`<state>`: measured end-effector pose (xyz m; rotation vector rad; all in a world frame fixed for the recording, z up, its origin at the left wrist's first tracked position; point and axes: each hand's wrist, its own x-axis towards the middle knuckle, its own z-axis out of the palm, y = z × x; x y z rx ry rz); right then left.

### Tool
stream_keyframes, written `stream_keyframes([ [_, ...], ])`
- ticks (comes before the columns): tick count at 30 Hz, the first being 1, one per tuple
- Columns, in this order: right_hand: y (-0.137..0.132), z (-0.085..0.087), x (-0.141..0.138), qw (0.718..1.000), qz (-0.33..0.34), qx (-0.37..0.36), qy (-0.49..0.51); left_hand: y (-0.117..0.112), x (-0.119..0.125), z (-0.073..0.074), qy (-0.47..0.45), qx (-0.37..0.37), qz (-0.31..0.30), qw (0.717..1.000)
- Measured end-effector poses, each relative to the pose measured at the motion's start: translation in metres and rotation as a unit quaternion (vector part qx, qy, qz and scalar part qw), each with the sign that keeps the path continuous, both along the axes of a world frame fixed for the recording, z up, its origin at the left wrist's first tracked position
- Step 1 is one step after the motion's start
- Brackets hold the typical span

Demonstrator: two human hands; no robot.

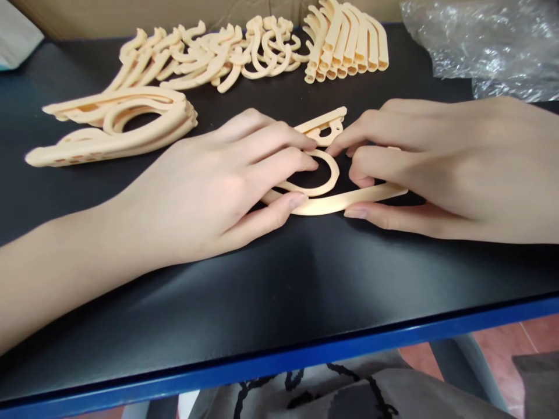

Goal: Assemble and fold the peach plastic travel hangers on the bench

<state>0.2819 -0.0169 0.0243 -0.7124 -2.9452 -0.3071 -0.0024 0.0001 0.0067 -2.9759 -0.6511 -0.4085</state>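
A cream plastic folding clothes hanger [325, 203] lies flat on the dark tabletop between my hands. It has a round loop in the middle, a curved lower bar and a slotted upper arm. My left hand [236, 180] covers its left part, with fingertips on the loop and the thumb against the lower bar. The bar's right length is pinched between the thumb and bent fingers of my right hand [437, 163]. My right index finger reaches to the slotted upper arm. Both palms hide parts of the hanger.
Stacked cream hangers [174, 125] lie to the left. Behind are piles of cream hooks [271, 52] and curved hollow arms [349, 41]. Clear plastic wrapping [489, 41] is at the back right. A blue edge [305, 352] runs along the table's front.
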Motion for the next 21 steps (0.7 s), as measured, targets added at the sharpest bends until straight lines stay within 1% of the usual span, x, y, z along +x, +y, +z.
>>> stream_keyframes([
  [5,-0.0012,-0.0012,0.0,1.0,-0.014,0.017,-0.014,-0.0018,0.0023,0.002,0.018,-0.013,0.025,0.999],
  [13,0.0028,-0.0058,0.0038,0.999,-0.021,0.019,-0.019,-0.0041,0.0023,0.0019,0.059,0.001,0.043,0.997],
  [21,-0.0006,-0.0033,0.0006,0.999,-0.031,0.014,-0.012,-0.0035,0.0006,0.0036,0.045,0.0,0.021,0.999],
])
